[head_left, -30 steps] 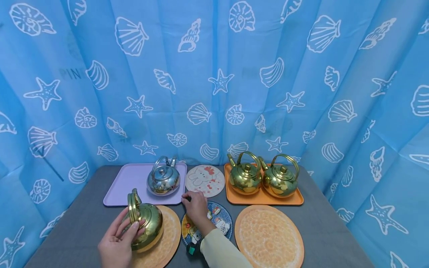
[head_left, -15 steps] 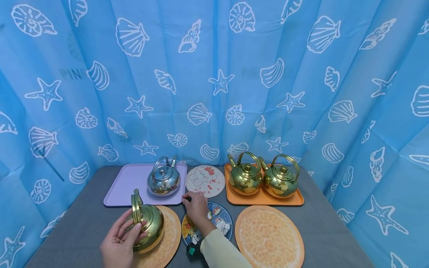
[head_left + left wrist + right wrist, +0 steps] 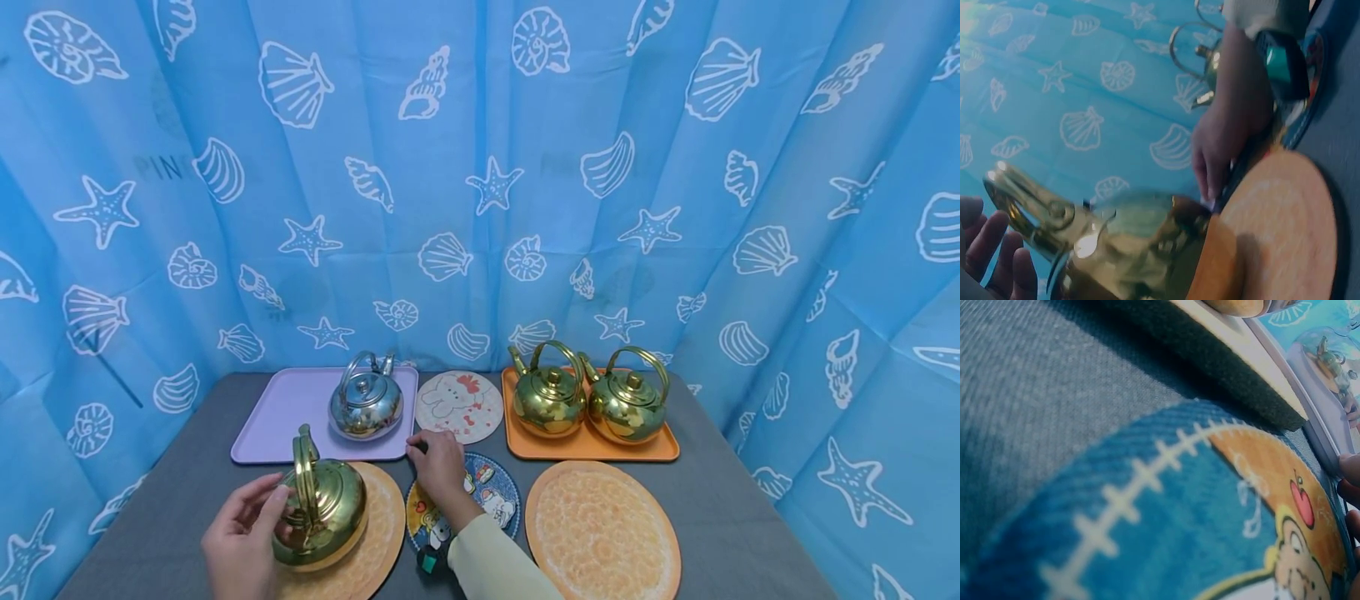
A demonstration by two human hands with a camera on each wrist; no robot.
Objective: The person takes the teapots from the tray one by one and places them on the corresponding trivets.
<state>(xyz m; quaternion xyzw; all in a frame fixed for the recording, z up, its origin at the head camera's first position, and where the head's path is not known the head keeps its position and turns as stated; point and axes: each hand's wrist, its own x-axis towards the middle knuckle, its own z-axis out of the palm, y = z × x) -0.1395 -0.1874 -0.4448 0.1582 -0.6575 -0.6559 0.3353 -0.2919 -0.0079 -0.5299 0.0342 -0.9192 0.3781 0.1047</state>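
The brass kettle (image 3: 337, 518) appears seated on the round mat (image 3: 386, 508); at the mat's left, the left hand (image 3: 243, 529) is held beside the handle (image 3: 304, 483), fingers parted, no grip seen. Beyond the mat, the right hand (image 3: 442, 468) is placed at the purple tray (image 3: 288, 412)'s corner, pinch indeterminable. Fingers should be drawn cleanly off the handle, lest the kettle be tipped.

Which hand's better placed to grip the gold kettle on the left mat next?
Left hand, probably: it is right beside the gold kettle and its handle. The right hand is farther away, at the purple tray.
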